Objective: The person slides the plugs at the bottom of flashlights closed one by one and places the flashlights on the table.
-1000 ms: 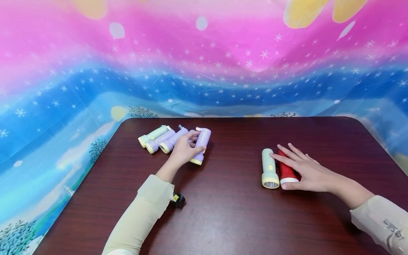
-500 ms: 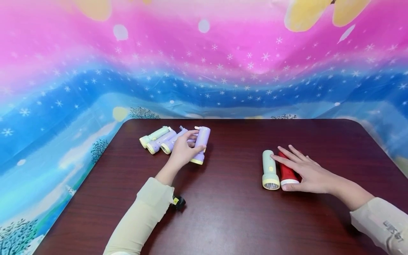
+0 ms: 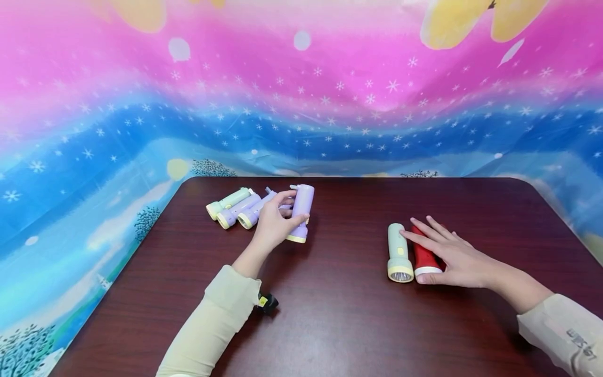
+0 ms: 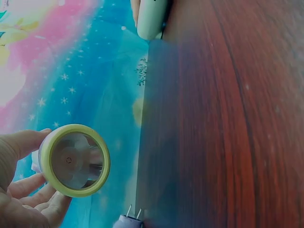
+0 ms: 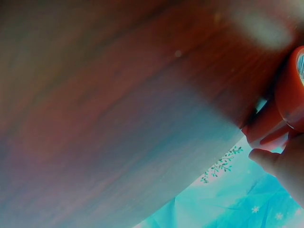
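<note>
L hand (image 3: pixel 274 222): gripping lilac torch (image 3: pixel 303 201), thumb on 1 side, fingers on other. Torch near-upright, sl. tilt, lens end down, over L-centre of desk (image 3: pixel 330 319); looks clear of surface, contact can't be confirmed. Yellow rim (image 4: pixel 106 161) turned twd L wrist view. Risk: barrel looks smooth, prob. slips if thumb eases; drop → lens end hits 1st. Prongs (image 3: pixel 294 187) jut L at top; could snag a neighbour if hand swings that way.

R hand (image 3: pixel 454 256): flat, fingers straight & spread over red torch (image 3: pixel 421 251), thumb by white rim (image 3: pixel 426 270); not wrapped round it. Red torch lies on desk, much covered. Risk: round body, so sideways push → roll, esp. into green torch (image 3: pixel 398 246) just beside; a fingertip seems to touch that one, careless move might drag it.

Farther L: mint torch (image 3: pixel 231 200) + lilac pair (image 3: pixel 239 209), lying slanted, side by side; poss. more behind L hand, can't count. Close-packed, 1 bump prob. shifts several.
</note>
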